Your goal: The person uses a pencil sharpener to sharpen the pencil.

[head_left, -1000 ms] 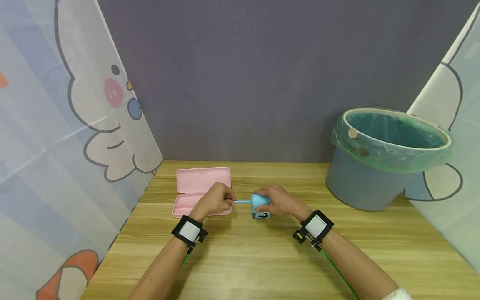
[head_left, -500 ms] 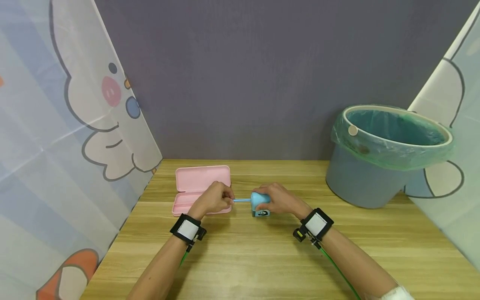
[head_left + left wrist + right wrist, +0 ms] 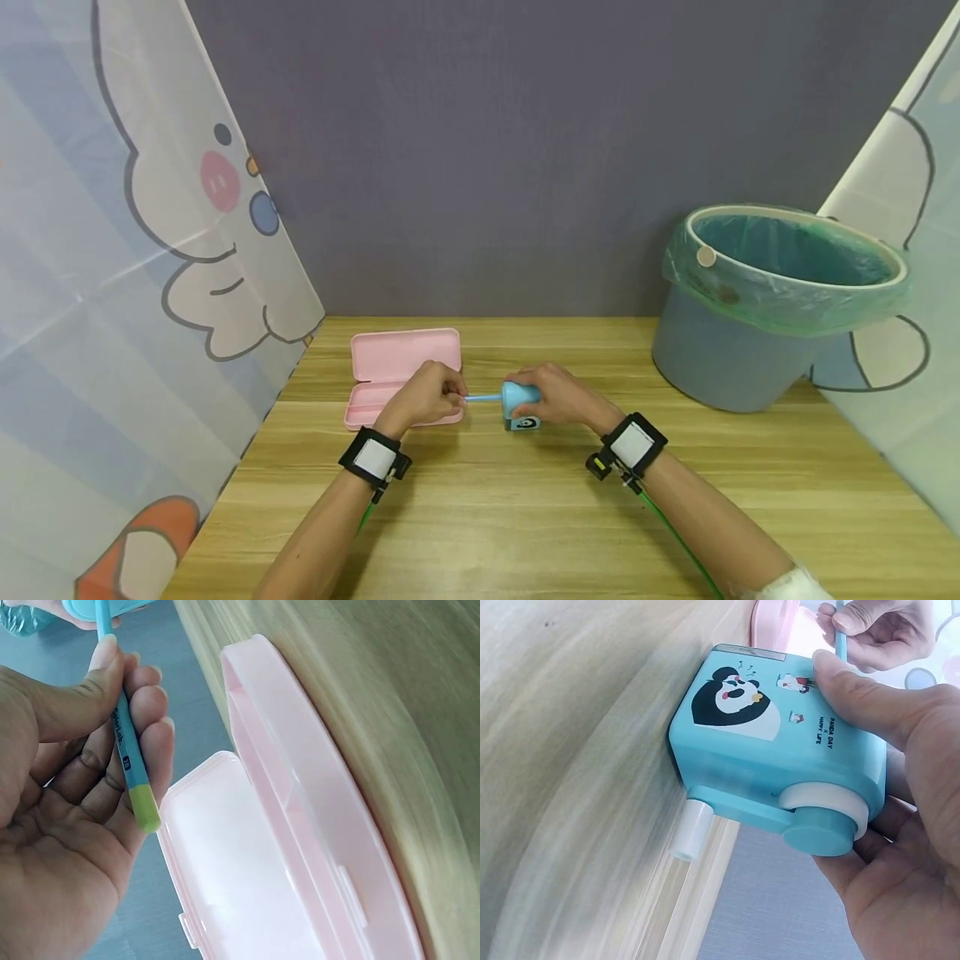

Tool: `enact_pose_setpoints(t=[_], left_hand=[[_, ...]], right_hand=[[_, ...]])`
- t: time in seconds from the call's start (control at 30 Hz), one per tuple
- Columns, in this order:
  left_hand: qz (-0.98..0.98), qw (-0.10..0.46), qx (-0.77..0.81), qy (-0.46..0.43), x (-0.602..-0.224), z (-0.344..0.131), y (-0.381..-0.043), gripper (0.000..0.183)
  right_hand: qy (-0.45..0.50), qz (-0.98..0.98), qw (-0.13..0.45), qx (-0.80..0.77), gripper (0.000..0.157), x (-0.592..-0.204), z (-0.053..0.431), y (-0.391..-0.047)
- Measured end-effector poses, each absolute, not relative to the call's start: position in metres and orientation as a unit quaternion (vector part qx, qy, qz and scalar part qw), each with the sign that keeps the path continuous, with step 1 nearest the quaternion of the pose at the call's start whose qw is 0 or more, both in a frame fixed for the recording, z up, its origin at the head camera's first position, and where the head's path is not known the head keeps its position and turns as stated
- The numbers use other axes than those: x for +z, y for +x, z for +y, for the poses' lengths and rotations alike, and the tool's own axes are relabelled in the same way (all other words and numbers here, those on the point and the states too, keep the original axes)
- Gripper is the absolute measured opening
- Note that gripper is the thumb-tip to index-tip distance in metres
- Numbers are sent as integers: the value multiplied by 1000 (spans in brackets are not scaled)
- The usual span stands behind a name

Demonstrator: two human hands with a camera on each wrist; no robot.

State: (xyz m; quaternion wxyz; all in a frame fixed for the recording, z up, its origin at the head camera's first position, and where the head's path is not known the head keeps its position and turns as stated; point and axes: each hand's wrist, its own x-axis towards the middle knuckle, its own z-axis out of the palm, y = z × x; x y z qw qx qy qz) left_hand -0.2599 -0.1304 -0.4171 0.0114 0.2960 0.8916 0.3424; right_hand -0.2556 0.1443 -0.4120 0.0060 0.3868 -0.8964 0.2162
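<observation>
My left hand (image 3: 429,393) pinches a blue pencil (image 3: 483,398) between thumb and fingers. In the left wrist view, the pencil's green end (image 3: 145,810) lies over the palm. The other end reaches the side of a light-blue pencil sharpener (image 3: 516,400); how deep it sits there I cannot tell. My right hand (image 3: 557,396) grips the sharpener from above, thumb on the near side. A panda print (image 3: 735,701) marks the sharpener in the right wrist view, where a crank with a white knob (image 3: 692,831) hangs out, untouched. The sharpener stands on the wooden table (image 3: 495,508).
An open pink pencil case (image 3: 406,353) lies behind and left of my left hand, its lid tilted up at the back. At the right stands a grey-blue bin (image 3: 727,350) lined with a green bag. A grey wall (image 3: 480,167) closes off the table's far edge.
My left hand has shifted very slightly left with the pencil, and a little more of it shows beside the sharpener. My right hand and the sharpener stay in place. The head view has tilted slightly.
</observation>
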Motion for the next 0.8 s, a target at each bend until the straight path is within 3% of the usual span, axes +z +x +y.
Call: enact_pose_setpoints(t=[0.53,0.8], left_hand=[[896,-27,355,265,-411,-166,-253,13],[859,2,442,259,-407,-172,-245,4]], right_hand=[[378,-900,10,215,60,-406,158,-261],[370,-901,-5,227,61,-413,147,-259]])
